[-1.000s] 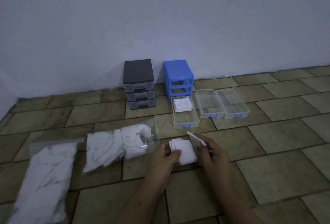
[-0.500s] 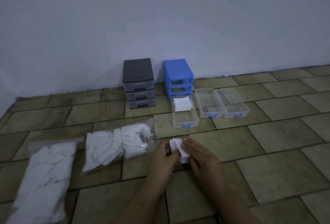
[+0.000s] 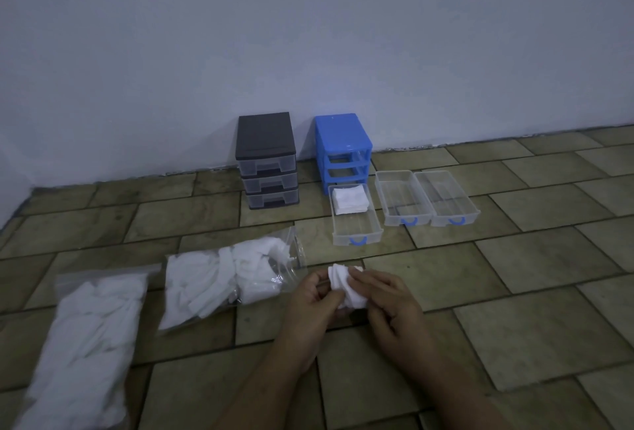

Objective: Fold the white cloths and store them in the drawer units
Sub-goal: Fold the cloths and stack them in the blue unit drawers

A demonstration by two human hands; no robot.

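A small white cloth [image 3: 344, 287] is folded between both hands just above the tiled floor. My left hand [image 3: 312, 306] pinches its left edge, and my right hand [image 3: 386, 302] covers and grips its right side. Beyond them a clear drawer [image 3: 356, 235] with a blue handle lies on the floor, with folded white cloths [image 3: 350, 199] stacked at its far end. The blue drawer unit [image 3: 343, 141] behind it has its slots vacant. A black drawer unit [image 3: 266, 151] with three shut drawers stands to its left.
Two more clear drawers [image 3: 403, 198] [image 3: 446, 198] lie side by side right of the blue unit. Two clear plastic bags of white cloths, one [image 3: 223, 278] near my left hand and one [image 3: 85, 344] at the far left, lie on the floor. A white wall rises behind.
My right hand brought the cloth's raised right flap over to the left, and the cloth is now a smaller bundle between both hands.
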